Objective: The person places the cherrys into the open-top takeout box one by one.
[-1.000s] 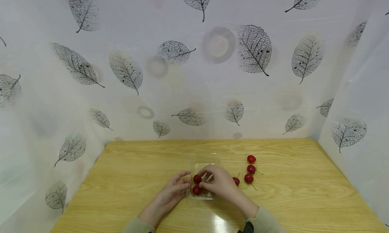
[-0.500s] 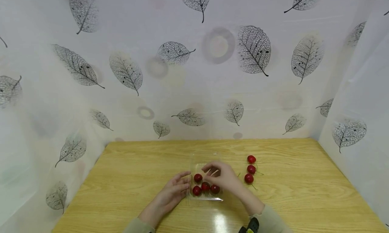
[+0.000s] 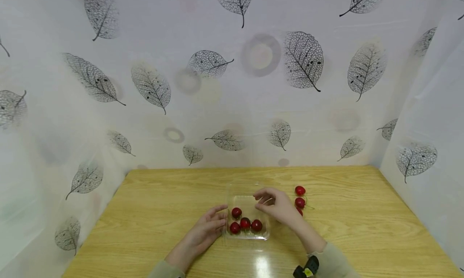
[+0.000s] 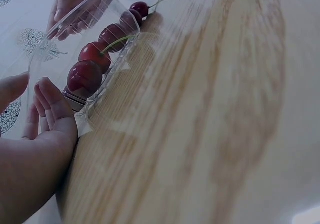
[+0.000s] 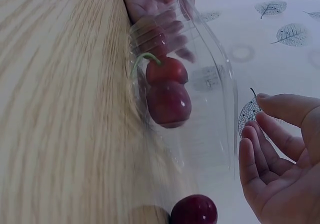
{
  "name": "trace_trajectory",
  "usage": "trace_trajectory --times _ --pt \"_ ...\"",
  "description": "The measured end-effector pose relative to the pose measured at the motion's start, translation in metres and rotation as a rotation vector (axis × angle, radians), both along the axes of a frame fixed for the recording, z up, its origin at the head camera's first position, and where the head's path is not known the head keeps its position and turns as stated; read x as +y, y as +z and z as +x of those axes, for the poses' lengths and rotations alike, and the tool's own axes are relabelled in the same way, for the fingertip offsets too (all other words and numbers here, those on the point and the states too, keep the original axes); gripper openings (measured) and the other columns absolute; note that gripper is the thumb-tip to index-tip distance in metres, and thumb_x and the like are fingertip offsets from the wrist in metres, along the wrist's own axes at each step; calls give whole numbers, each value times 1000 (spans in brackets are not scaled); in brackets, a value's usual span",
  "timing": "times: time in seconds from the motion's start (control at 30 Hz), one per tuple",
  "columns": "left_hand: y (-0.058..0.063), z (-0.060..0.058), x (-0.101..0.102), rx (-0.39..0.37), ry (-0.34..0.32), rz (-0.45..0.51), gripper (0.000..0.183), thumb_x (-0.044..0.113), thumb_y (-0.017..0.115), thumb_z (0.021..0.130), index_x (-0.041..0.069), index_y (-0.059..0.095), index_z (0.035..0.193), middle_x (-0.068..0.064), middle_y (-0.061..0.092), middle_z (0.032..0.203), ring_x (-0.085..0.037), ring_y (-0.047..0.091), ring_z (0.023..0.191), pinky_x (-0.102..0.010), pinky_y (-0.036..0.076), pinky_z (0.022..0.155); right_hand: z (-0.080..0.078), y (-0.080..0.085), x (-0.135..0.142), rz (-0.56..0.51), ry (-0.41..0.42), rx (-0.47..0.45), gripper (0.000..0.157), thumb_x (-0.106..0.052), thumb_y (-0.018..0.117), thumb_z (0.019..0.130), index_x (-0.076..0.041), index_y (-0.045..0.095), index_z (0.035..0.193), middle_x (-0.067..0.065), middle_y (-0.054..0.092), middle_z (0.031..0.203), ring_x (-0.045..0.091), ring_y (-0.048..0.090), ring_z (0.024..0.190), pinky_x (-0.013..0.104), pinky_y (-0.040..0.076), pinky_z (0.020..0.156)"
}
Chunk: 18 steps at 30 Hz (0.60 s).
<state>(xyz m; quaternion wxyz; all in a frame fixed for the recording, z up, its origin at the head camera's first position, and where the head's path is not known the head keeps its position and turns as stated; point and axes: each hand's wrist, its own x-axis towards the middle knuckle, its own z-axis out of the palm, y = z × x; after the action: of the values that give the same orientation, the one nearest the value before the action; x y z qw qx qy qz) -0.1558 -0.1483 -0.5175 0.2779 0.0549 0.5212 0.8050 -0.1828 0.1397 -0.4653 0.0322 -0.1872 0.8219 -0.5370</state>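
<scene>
A clear plastic box (image 3: 248,238) lies on the table with several dark red cherries (image 3: 245,223) in its near part. My left hand (image 3: 207,229) stands at its left side, fingers extended along the wall and thumb apart from them in the left wrist view. My right hand (image 3: 279,207) hovers over the box's right edge, fingers loosely bent and nothing between them. Just outside the box, a loose cherry (image 5: 194,211) shows in the right wrist view; my right hand hides it from the head view.
To the right of the box, more cherries (image 3: 299,202) lie in a short column on the wooden table (image 3: 166,205), the nearest partly covered by my right hand. A white leaf-patterned sheet (image 3: 246,104) hangs behind and at both sides.
My right hand has moved from over the cherries in the box rightward to its edge, uncovering them and now overlapping the nearest cherry of the column. My left hand has stayed in place.
</scene>
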Motion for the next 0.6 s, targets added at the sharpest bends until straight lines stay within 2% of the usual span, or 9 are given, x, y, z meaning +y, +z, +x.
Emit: trace_trajectory --times 0.33,0.6 --pt "1 0 -1 -3 -2 2 65 -1 54 105 -2 23 163 6 59 119 -5 61 104 -19 51 95 -5 1 20 37 -71 0 27 -4 77 95 4 72 120 23 75 114 16 71 95 23 60 83" --pt "1 1 0 -13 3 10 65 -1 55 105 -2 24 162 6 60 118 -4 61 103 -19 52 94 -9 1 40 52 -138 11 28 -6 79 95 4 73 121 22 76 114 11 71 92 23 60 82"
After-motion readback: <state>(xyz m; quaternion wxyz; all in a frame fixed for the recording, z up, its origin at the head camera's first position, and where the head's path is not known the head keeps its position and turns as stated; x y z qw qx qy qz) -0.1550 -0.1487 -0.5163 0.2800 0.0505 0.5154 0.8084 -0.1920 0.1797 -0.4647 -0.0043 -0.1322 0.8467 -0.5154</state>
